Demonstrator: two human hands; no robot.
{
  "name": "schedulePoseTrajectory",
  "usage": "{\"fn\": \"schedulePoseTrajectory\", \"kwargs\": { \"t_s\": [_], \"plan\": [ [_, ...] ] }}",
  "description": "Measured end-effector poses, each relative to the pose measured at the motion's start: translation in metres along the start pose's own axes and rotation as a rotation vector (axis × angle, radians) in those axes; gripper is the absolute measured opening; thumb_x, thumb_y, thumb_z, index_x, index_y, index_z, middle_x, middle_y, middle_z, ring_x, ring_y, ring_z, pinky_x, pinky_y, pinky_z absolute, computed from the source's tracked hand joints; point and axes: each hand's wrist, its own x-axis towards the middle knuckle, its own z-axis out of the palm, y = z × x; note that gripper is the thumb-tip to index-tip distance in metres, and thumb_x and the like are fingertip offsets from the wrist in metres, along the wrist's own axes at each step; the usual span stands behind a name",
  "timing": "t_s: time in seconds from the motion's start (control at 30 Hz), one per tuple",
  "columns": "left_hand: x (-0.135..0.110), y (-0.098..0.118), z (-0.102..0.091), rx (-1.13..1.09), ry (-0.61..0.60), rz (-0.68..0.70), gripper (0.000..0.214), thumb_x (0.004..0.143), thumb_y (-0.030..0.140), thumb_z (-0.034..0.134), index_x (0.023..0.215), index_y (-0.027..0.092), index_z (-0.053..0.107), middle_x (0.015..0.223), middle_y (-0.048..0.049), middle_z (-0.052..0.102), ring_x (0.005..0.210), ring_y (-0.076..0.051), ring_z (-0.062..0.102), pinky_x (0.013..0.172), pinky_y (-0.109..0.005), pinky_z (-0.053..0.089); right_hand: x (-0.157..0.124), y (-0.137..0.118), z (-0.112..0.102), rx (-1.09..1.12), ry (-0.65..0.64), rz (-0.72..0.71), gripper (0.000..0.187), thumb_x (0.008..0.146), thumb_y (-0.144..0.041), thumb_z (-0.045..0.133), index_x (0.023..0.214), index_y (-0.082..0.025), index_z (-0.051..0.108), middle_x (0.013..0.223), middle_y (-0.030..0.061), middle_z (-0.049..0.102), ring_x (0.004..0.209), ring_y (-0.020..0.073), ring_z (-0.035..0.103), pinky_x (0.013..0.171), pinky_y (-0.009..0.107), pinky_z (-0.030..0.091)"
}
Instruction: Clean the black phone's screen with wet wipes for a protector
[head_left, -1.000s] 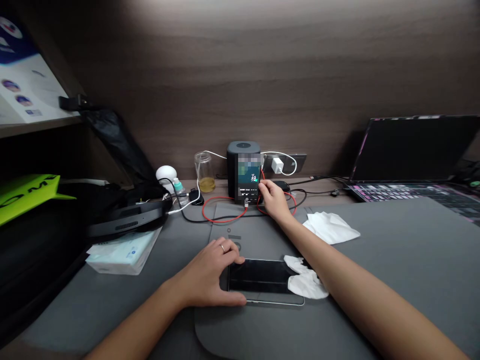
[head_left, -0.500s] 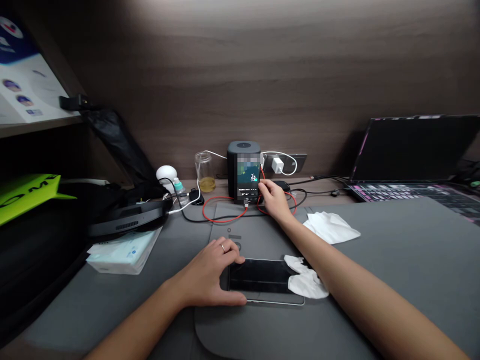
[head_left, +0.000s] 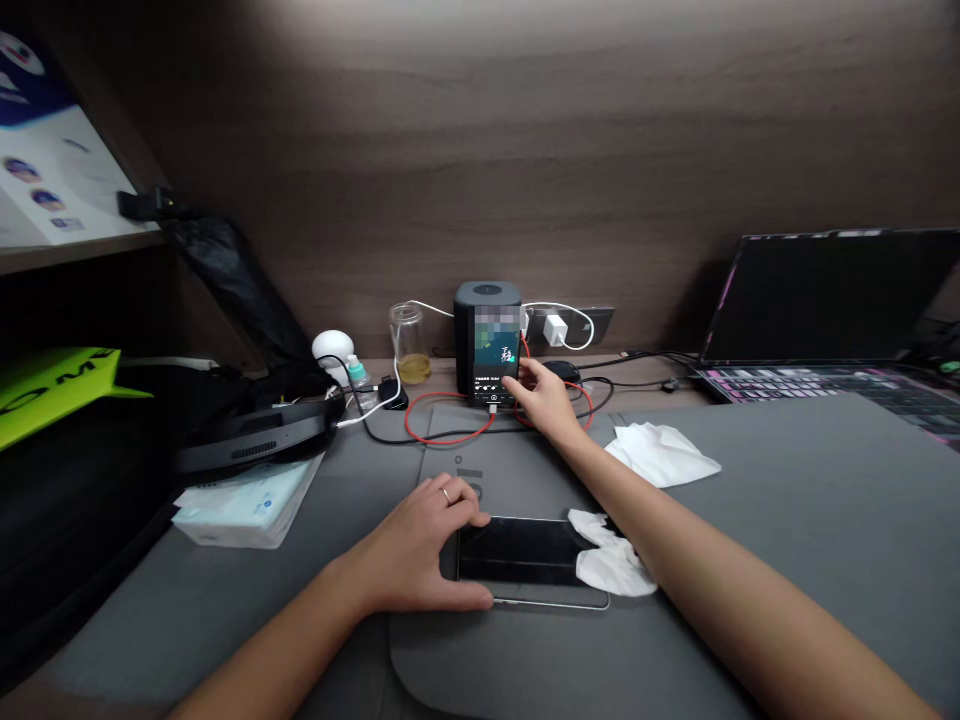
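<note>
My left hand (head_left: 424, 545) rests on the left end of a dark tablet (head_left: 525, 560) lying flat on the grey desk mat (head_left: 750, 520), thumb along its near edge and fingers on its far edge. A crumpled white tissue (head_left: 609, 560) lies on the tablet's right end. My right hand (head_left: 546, 398) reaches far forward to a lit phone (head_left: 496, 362) that leans upright against a dark cylindrical speaker (head_left: 486, 300). A finger touches the lower right of the phone's screen. A red cable (head_left: 442, 438) runs from the phone's bottom.
Another white tissue (head_left: 660, 452) lies right of my arm. An open laptop (head_left: 825, 330) stands at far right. A glass jar (head_left: 409, 345), white charger (head_left: 555, 330), small white lamp (head_left: 332, 350), tissue pack (head_left: 244, 510), black bag and green item (head_left: 52, 385) sit along the back and left.
My right hand's fingers shifted slightly left, from the phone's right edge onto its screen. The left hand and tablet have not moved.
</note>
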Motion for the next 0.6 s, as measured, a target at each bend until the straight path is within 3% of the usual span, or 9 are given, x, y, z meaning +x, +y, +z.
{"fn": "schedulePoseTrajectory", "kwargs": {
  "t_s": [0.2, 0.37, 0.6],
  "plan": [
    [-0.0001, -0.0007, 0.0004, -0.011, -0.001, -0.004, 0.053, 0.071, 0.047, 0.083, 0.111, 0.021, 0.06, 0.114, -0.0068, 0.06, 0.104, -0.026, 0.054, 0.094, -0.042, 0.046, 0.0016, -0.0028, -0.004, -0.026, 0.022, 0.011, 0.039, 0.09, -0.049, 0.051, 0.102, -0.015, 0.068, 0.097, 0.0095, 0.072, 0.087, 0.0236, 0.065, 0.08, 0.035, 0.048],
    [-0.0005, -0.0012, 0.001, -0.021, -0.002, -0.008, 0.053, 0.071, 0.047, 0.083, 0.111, 0.02, 0.06, 0.113, -0.0065, 0.059, 0.104, -0.026, 0.053, 0.095, -0.042, 0.046, -0.0026, -0.0017, -0.0045, -0.092, -0.063, -0.009, 0.041, 0.085, -0.044, 0.061, 0.113, -0.015, 0.064, 0.093, 0.0079, 0.072, 0.082, 0.0231, 0.065, 0.077, 0.035, 0.05],
    [0.0, -0.0007, 0.0002, -0.015, 0.0, -0.003, 0.052, 0.071, 0.046, 0.084, 0.11, 0.02, 0.061, 0.113, -0.0064, 0.059, 0.104, -0.026, 0.054, 0.094, -0.041, 0.046, -0.0069, -0.0009, -0.0019, -0.195, -0.179, -0.052, 0.049, 0.077, -0.03, 0.07, 0.121, -0.015, 0.054, 0.113, 0.0153, 0.069, 0.099, 0.029, 0.066, 0.086, 0.04, 0.05]
  ]
}}
